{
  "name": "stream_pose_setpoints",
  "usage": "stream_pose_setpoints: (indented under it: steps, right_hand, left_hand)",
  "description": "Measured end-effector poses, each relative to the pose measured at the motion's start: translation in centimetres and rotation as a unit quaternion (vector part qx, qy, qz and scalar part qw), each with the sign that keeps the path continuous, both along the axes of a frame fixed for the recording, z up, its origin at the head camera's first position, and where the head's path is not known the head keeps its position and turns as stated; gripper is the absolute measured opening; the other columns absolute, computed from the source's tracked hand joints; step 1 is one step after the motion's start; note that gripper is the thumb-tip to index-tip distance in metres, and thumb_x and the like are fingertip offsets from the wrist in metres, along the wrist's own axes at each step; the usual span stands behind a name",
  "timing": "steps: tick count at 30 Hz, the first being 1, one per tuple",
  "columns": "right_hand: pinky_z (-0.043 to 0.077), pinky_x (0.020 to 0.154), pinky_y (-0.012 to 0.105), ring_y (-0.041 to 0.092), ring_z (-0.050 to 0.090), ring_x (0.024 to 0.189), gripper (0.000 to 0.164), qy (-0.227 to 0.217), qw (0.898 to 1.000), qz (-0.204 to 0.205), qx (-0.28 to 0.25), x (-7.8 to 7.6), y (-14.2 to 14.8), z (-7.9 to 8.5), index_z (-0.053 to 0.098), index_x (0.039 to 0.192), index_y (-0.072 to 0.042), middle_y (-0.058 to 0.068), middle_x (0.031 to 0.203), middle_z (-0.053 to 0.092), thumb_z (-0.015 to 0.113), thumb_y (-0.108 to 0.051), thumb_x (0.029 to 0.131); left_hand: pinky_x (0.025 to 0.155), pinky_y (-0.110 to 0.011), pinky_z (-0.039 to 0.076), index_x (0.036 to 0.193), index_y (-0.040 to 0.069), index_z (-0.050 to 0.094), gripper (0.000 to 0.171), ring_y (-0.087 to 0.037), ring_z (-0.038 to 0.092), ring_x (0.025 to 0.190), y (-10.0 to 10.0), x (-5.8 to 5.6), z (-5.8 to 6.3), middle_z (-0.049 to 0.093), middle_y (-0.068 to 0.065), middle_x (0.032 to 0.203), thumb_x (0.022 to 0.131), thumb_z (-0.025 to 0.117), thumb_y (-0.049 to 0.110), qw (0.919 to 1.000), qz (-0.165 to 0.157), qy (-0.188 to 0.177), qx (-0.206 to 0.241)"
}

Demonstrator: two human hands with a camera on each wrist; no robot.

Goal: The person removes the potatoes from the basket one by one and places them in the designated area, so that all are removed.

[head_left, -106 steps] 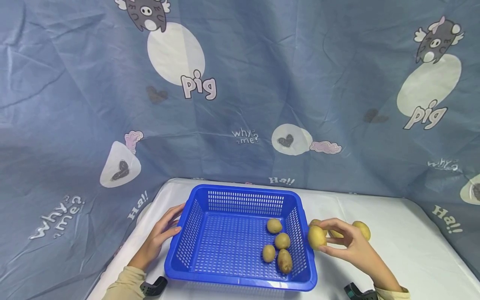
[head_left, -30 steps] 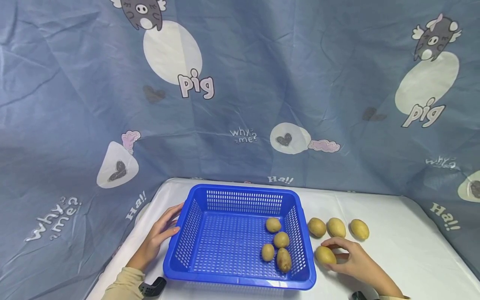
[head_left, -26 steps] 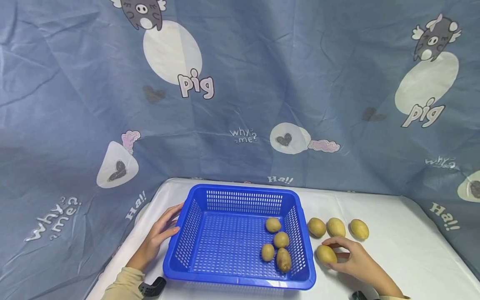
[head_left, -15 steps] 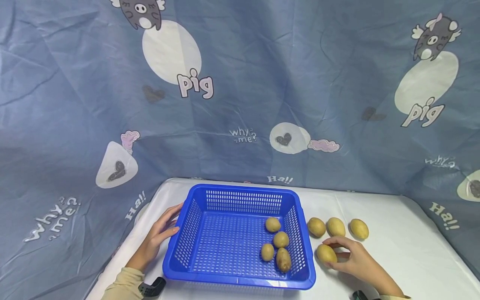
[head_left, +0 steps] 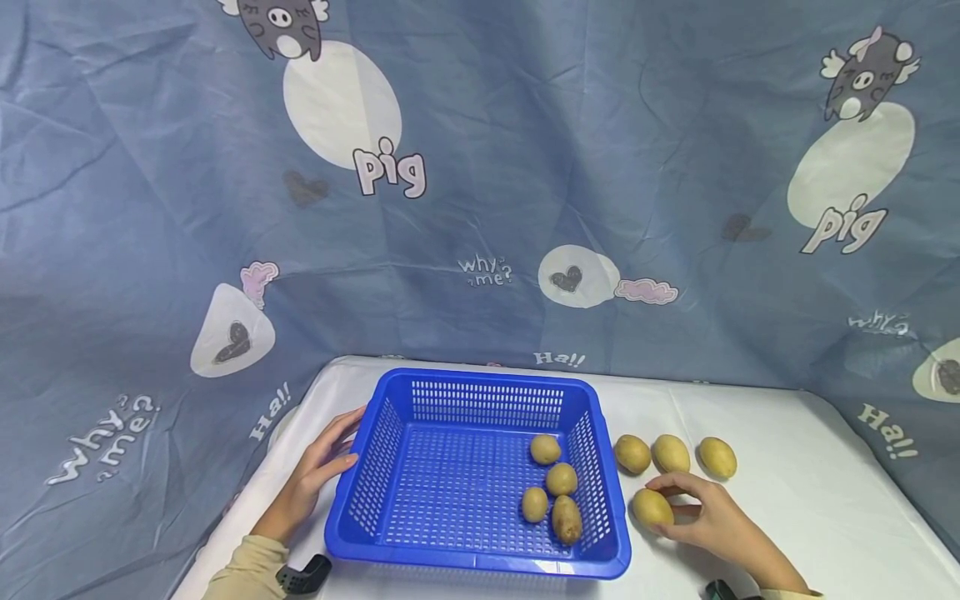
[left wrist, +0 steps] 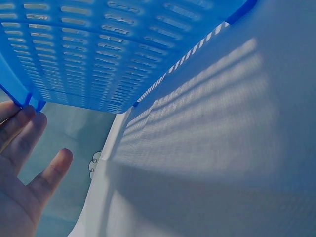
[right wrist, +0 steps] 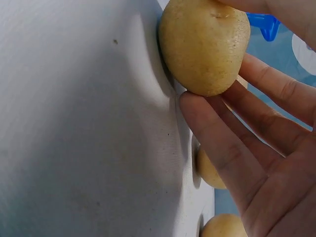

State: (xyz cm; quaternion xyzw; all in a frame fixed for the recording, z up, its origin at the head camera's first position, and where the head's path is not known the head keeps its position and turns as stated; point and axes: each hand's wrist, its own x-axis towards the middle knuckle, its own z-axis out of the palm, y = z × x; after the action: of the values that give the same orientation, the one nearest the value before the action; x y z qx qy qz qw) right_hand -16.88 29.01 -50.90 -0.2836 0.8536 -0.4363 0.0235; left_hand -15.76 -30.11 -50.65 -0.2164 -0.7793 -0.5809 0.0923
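Note:
My right hand (head_left: 701, 518) pinches a yellow potato (head_left: 651, 507) between thumb and fingers, just outside the right side of a blue plastic basket (head_left: 480, 560). In the right wrist view this potato (right wrist: 205, 44) sits close over the white cloth, fingertips at its underside. My left hand (head_left: 311, 473) rests against the basket's left rim with its fingers extended; the left wrist view shows its fingertips (left wrist: 35, 123) at the rim's outer edge. Several potatoes (head_left: 562, 479) lie in the right part of the basket, one of them longer and browner.
Three more potatoes (head_left: 671, 454) lie in a row on the white-covered table (head_left: 795, 500), behind my right hand. A blue printed cloth (head_left: 480, 192) hangs behind the table. Each wrist wears a black band (head_left: 306, 575).
Since the oldest frame, my right hand has brought the potato down from beside the basket's right rim to the table, nearer me. Over the last second both hands have stayed almost still.

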Motion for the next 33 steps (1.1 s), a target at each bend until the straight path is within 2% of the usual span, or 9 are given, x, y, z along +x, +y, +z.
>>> stream_pose_setpoints:
  steps: [21, 28, 33]
  right_hand:
    - [0.061, 0.085, 0.021, -0.005, 0.065, 0.108, 0.051, -0.006, 1.000, 0.013, -0.010, 0.02, 0.18, 0.04, 0.063, 0.125, 0.003, 0.025, 0.119, 0.067, 0.087, -0.007, 0.080]
    - [0.063, 0.084, 0.024, -0.003, 0.067, 0.109, 0.052, 0.012, 0.999, 0.014, -0.026, 0.04, 0.31, 0.06, 0.063, 0.124, 0.007, 0.026, 0.117, 0.067, 0.087, -0.004, 0.079]
    - [0.064, 0.083, 0.029, -0.001, 0.068, 0.108, 0.051, 0.020, 0.999, -0.006, -0.032, -0.03, 0.31, 0.22, 0.065, 0.121, 0.007, 0.025, 0.115, 0.068, 0.089, -0.006, 0.077]
  left_hand:
    - [0.112, -0.010, 0.036, 0.159, 0.005, 0.037, 0.062, 0.003, 0.045, 0.141, 0.07, 0.03, 0.03, 0.042, -0.026, 0.156, 0.097, 0.047, 0.002, 1.0000, -0.005, 0.007, 0.004]
    - [0.112, -0.010, 0.036, 0.159, 0.003, 0.036, 0.063, 0.002, 0.045, 0.142, 0.07, 0.01, 0.06, 0.042, -0.028, 0.156, 0.097, 0.047, 0.001, 0.9998, -0.010, 0.011, 0.009]
    - [0.113, -0.010, 0.037, 0.158, 0.001, 0.036, 0.062, 0.002, 0.045, 0.142, 0.08, -0.03, 0.08, 0.042, -0.028, 0.155, 0.097, 0.047, 0.000, 0.9997, -0.014, 0.017, 0.008]
